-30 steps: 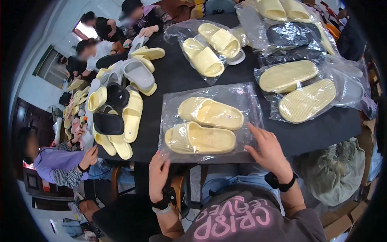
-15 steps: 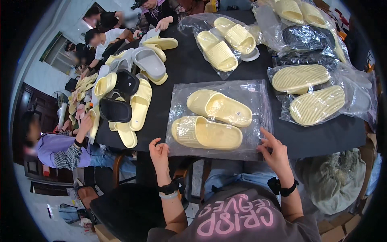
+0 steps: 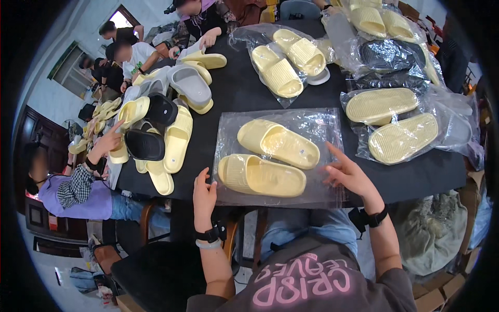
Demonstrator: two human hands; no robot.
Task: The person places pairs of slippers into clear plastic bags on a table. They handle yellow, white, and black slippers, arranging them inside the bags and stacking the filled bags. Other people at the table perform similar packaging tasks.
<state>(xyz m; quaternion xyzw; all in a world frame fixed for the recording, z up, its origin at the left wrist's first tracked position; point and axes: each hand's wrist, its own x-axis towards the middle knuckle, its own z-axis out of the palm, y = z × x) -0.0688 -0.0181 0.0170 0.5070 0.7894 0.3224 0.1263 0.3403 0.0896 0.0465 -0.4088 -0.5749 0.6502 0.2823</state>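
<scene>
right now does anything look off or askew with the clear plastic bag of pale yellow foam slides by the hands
Slightly. The clear plastic bag hangs over the near edge of the black table, and the two pale yellow foam slides inside lie skewed, not parallel. The left hand and right hand rest at its near corners. No damage or spill visible.

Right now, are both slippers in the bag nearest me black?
No, both slippers inside the clear plastic bag are pale yellow.

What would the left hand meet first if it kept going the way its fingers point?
Probably the heel end of the nearer yellow slipper inside the clear plastic bag; the left hand already sits at the bag's near-left corner.
</scene>
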